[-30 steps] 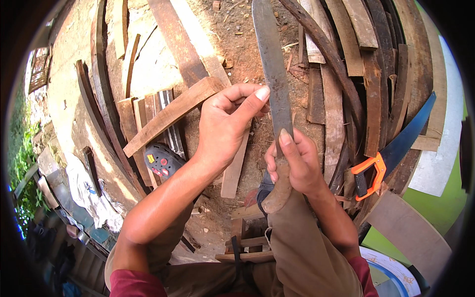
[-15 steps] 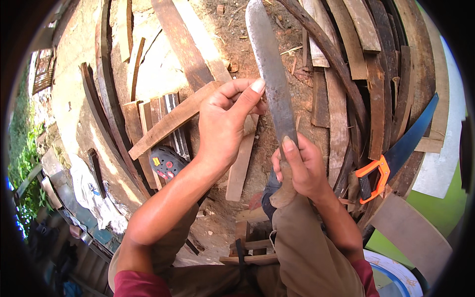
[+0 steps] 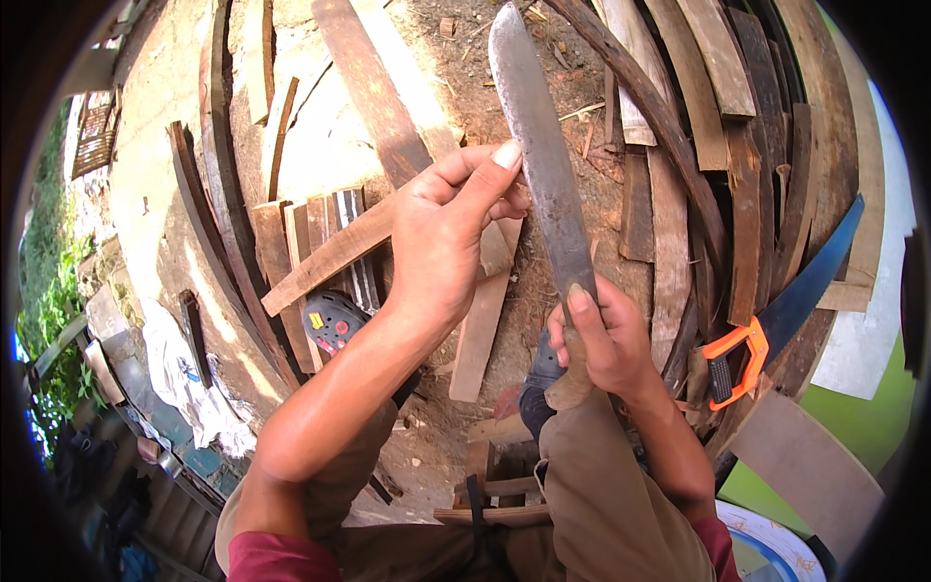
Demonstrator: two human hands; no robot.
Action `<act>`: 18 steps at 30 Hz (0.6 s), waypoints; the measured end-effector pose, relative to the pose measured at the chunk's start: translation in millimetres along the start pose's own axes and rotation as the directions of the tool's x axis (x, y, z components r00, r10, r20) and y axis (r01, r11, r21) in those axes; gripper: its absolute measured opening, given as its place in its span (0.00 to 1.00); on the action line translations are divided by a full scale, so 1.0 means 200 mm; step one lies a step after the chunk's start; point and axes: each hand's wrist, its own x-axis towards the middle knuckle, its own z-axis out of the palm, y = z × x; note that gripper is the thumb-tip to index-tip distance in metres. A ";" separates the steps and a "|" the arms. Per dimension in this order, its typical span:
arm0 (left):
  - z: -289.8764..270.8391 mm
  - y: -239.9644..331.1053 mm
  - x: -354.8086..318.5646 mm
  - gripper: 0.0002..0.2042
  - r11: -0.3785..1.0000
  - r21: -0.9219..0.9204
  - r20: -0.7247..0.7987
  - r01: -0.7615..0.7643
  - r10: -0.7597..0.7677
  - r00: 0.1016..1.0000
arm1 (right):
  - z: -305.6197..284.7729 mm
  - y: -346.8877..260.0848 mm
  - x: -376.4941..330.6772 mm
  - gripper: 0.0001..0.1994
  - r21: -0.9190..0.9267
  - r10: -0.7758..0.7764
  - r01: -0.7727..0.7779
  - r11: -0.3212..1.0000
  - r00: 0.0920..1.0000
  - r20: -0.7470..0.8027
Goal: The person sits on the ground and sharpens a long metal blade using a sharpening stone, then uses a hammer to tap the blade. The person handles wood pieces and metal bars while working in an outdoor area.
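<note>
The right hand (image 3: 606, 339) gripped the machete (image 3: 538, 145) by its handle, blade upright. The left hand (image 3: 451, 228), loosely curled, thumbed its edge. It looked like testing sharpness; next needs a light, careful touch.

Right hand (image 3: 603, 339) grips big knife (image 3: 539, 145) handle, blade up; left hand (image 3: 448, 228) thumb touches blade edge, above wood planks (image 3: 669, 223).

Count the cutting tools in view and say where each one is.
2. The machete is held at its handle by the right hand, with the left hand touching the blade. The handsaw lies on the planks at right. Others may be hidden.
</note>
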 end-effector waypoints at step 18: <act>0.01 0.03 0.00 0.12 0.999 0.032 0.027 -0.006 0.006 1.000 | -0.10 0.07 -0.07 0.17 -0.043 -0.036 0.040 0.998 0.995 0.089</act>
